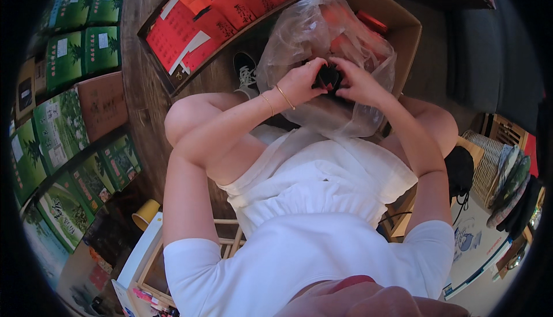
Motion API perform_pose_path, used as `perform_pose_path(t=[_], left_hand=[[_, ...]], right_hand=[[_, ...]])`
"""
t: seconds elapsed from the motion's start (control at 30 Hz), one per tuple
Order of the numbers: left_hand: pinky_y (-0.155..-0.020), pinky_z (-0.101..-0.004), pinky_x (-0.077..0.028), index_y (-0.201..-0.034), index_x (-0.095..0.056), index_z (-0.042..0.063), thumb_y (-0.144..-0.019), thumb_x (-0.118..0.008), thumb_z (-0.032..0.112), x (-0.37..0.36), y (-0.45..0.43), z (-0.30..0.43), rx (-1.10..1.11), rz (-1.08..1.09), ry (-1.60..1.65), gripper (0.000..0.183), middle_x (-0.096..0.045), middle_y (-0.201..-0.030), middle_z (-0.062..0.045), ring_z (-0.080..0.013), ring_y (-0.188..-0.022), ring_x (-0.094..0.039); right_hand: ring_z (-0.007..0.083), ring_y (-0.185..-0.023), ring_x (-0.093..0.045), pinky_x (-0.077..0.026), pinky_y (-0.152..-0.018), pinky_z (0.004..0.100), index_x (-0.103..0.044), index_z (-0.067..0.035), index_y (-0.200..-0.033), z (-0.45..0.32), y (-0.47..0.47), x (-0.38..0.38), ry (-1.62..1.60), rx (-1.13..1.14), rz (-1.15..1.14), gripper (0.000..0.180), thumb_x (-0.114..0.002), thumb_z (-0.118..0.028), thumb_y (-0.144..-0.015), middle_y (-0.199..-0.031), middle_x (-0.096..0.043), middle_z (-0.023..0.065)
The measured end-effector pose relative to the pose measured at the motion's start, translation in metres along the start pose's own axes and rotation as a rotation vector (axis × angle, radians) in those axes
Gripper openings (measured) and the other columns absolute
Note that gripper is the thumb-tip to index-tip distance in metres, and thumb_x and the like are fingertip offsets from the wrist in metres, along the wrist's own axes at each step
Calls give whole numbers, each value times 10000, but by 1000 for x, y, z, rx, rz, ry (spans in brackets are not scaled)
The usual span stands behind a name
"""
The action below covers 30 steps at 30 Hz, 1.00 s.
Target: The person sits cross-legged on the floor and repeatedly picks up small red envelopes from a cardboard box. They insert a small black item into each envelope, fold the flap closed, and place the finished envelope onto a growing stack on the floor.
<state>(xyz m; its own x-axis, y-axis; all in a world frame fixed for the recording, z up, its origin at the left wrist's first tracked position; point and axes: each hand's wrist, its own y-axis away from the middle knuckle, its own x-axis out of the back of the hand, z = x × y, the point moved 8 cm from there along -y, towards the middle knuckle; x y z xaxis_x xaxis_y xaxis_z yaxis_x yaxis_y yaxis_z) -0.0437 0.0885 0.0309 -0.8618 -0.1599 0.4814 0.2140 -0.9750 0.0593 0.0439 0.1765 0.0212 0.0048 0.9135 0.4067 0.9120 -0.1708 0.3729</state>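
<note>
Between both hands, above an open clear plastic bag [285,53], is a small dark pouch or packet [328,76] with reddish edges, its mouth facing up. My left hand [307,80], with gold bangles at the wrist, grips its left side with thumb and fingers. On the right side, my right hand [356,81] holds the same item with curled fingers. The plastic bag sits in a cardboard box [399,36] and has red packets [341,42] inside. What the dark item contains cannot be seen.
Rows of red paper packets [237,8] fill a shallow carton at the upper left, beside the box. Green printed boxes [65,58] are stacked along the left. A wicker basket [481,157] with fabric items stands at the right, and a yellow cup [146,214] at the lower left.
</note>
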Motion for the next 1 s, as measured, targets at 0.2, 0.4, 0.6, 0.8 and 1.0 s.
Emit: perform_pose_path(t=[0.2,0.4,0.6,0.8,1.0], left_hand=[[-753,-378,-490,-1128,-420,89,-668,-752,164,7,1,7,144,68,149,572,-586,-952,-154,-334,-883,-595],[-829,-352,-472,-1145,-433,103,-673,-734,114,13,0,17,20,89,53,560,-537,-1117,-125,-295,-1001,-565],[-925,-355,-426,-1248,-445,114,-650,-700,13,7,-4,21,-155,-37,-67,658,-414,-1298,-120,-318,-1139,-474],[-891,-330,-453,-1245,-461,64,-688,-680,-29,-1,-10,10,-94,-110,231,605,-439,-1296,-120,-251,-1117,-514],[-830,-301,-485,-1062,-575,-17,-751,-663,-4,0,-18,-7,107,4,393,323,-655,-962,-92,-172,-905,-624]], right_hand=[[283,-1004,-541,-449,-828,348,-442,-44,-1145,-18,-1,-7,-72,64,127,538,-717,-95,-685,-1105,-507,132],[282,-999,-543,-449,-830,354,-465,-57,-1140,-34,2,6,225,219,227,533,-713,-81,-669,-1094,-523,120],[259,-996,-543,-453,-821,345,-531,-38,-1103,-28,1,-2,173,300,6,473,-705,-53,-664,-1089,-523,107],[119,-940,-550,-451,-827,273,-549,-35,-1126,10,2,-6,-320,27,-37,421,-680,-16,-726,-1053,-583,41],[120,-991,-549,-448,-871,266,-497,-17,-1185,24,-2,4,-606,9,91,411,-606,42,-794,-1101,-568,44]])
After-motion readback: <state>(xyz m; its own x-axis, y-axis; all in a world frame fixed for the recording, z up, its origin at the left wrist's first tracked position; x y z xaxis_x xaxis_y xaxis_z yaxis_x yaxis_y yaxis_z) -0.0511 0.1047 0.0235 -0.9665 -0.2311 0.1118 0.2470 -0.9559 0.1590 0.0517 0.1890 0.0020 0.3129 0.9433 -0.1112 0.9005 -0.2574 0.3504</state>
